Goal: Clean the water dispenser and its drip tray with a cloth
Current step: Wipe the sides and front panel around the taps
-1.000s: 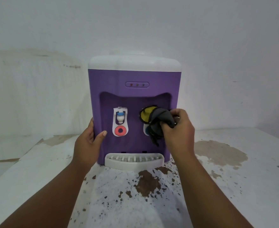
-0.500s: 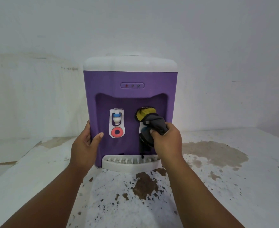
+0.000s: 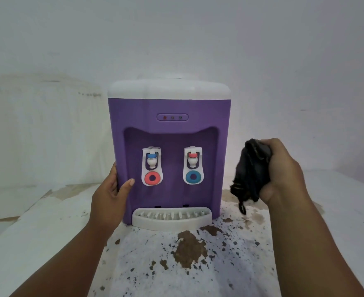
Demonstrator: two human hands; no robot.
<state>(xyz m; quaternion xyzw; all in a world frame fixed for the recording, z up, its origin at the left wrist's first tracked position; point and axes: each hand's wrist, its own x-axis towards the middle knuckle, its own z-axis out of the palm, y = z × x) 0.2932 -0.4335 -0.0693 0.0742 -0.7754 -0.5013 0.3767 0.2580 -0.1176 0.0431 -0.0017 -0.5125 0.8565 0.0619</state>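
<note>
Head camera: a purple, white-topped plastic water dispenser (image 3: 168, 125) is seen standing upright on a white, brown-stained table (image 3: 37, 243), with its white slotted drip tray (image 3: 170, 224) seated at the foot of its front, below two white taps. The dispenser's left edge is gripped by the left hand (image 3: 110, 198), thumb laid on the front face and fingers wrapped round the side. A dark, bunched cloth (image 3: 251, 174) is clenched in the right hand (image 3: 284, 174), held in the air just beside the dispenser's right side and apart from it, one end hanging down.
</note>
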